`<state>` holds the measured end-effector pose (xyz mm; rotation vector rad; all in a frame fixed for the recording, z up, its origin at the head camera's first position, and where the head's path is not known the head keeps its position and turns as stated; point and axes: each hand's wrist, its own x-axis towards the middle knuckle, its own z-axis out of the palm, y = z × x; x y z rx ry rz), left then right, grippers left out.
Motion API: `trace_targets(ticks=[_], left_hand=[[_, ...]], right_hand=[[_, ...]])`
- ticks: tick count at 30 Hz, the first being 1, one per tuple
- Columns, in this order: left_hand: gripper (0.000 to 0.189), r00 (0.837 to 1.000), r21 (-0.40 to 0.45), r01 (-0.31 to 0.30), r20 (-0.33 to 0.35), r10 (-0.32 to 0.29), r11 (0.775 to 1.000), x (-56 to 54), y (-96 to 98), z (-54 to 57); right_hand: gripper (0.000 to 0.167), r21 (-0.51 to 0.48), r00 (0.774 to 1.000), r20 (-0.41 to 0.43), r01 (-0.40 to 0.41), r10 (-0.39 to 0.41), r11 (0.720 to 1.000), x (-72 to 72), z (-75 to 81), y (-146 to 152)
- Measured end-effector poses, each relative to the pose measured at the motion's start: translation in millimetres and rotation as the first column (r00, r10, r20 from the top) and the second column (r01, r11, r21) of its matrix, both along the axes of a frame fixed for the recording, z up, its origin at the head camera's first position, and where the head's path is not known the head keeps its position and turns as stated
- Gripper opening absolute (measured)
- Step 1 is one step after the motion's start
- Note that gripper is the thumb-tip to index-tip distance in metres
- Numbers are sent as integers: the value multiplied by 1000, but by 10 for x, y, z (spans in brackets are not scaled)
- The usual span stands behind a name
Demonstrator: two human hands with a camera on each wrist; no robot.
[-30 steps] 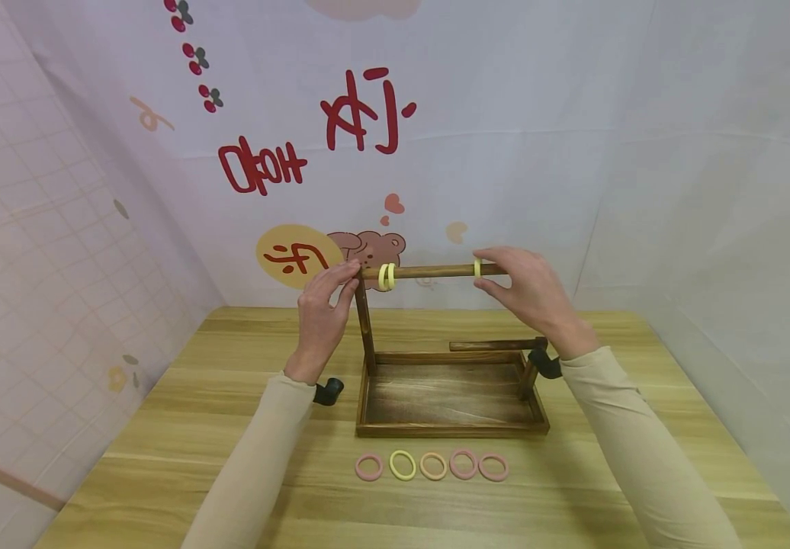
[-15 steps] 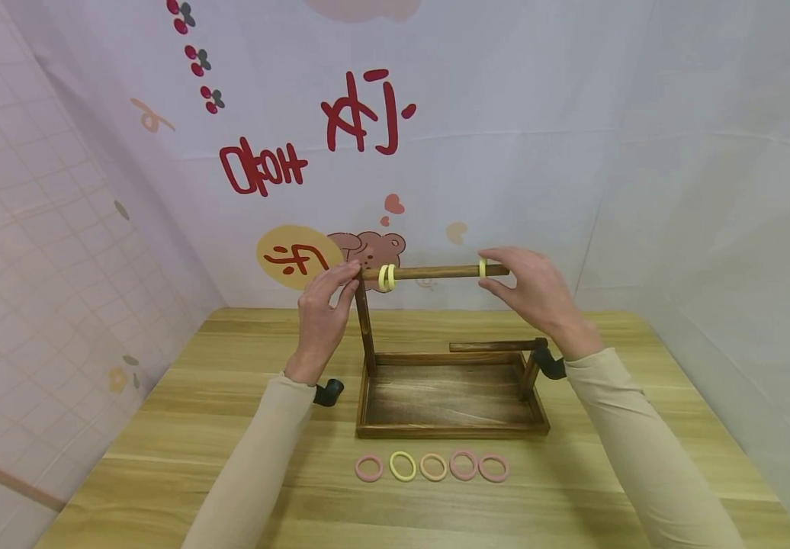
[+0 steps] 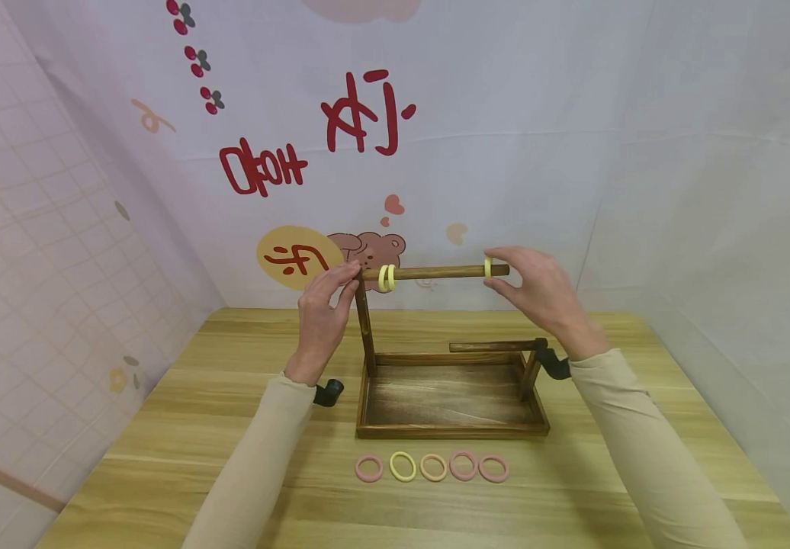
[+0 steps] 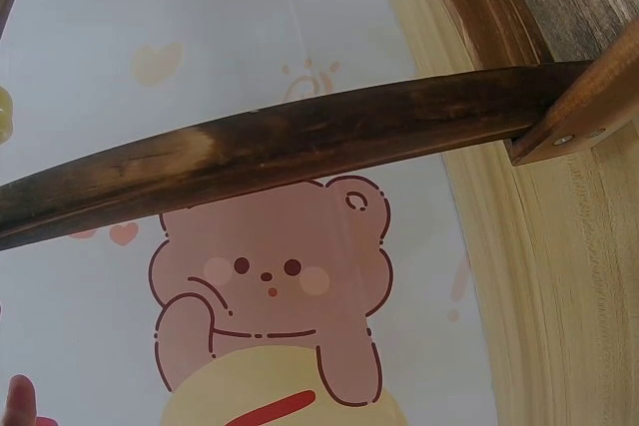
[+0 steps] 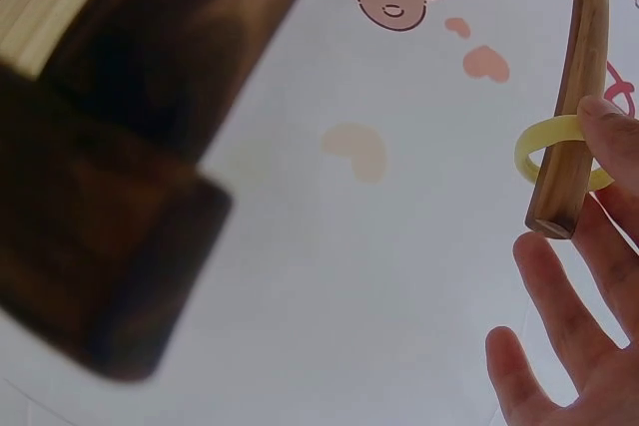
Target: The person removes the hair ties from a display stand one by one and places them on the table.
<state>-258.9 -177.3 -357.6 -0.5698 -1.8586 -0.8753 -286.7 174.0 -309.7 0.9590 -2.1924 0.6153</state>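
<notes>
In the head view my right hand (image 3: 532, 293) pinches a yellow ring (image 3: 487, 267) between thumb and fingers. That ring encircles the upper wooden rod (image 3: 439, 272) close to its free right end, as the right wrist view also shows. Two more yellow rings (image 3: 391, 277) hang side by side near the rod's left end. My left hand (image 3: 324, 314) grips the top corner of the wooden stand, where the tall post (image 3: 365, 328) meets the rod. In the left wrist view the post (image 4: 300, 137) crosses the picture, with only a fingertip (image 4: 20, 401) at the edge.
The stand's tray base (image 3: 453, 431) rests on the table (image 3: 258, 358). A shorter post (image 3: 529, 377) at its right bears a lower rod (image 3: 494, 346) pointing left. In front of it several rings lie in a row: pink (image 3: 369, 468), yellow (image 3: 403, 467) and orange (image 3: 433, 467) among them.
My right hand has slid its yellow ring rightward along the upper rod, so the rod's end now shows past it. The left hand and the other rings have stayed put.
</notes>
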Motion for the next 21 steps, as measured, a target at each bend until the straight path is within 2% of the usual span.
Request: trace_targets(ticks=[21], left_hand=[[23,1000,7,6,-22,-6,1000,-5,6,-9]], right_hand=[[47,4,1000,3,18,-18,1000,-6,-17,125]])
